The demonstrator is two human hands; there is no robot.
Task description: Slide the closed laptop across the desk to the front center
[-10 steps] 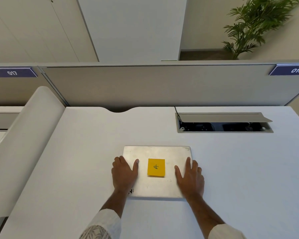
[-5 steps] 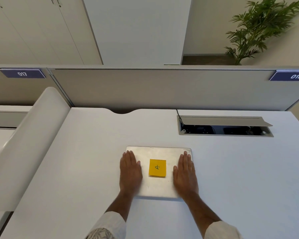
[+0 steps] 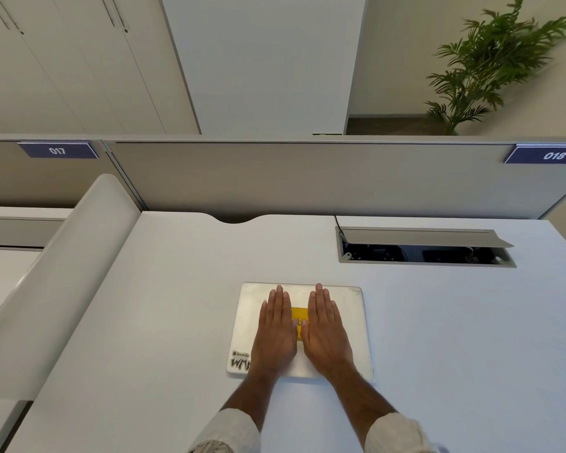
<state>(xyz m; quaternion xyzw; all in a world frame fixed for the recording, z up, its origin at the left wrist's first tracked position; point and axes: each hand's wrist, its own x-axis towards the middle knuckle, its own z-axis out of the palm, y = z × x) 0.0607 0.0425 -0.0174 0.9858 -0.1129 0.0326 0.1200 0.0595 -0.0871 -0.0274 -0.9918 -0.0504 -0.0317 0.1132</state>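
The closed silver laptop lies flat on the white desk, near its middle and nearer the person than the open cable hatch at the far right. The left hand and the right hand rest palm-down on the lid, side by side and almost touching, fingers straight, together and pointing away, gripping nothing. Between them shows a strip of the yellow sticky note, and both forearms reach in from light rolled sleeves at the near edge.
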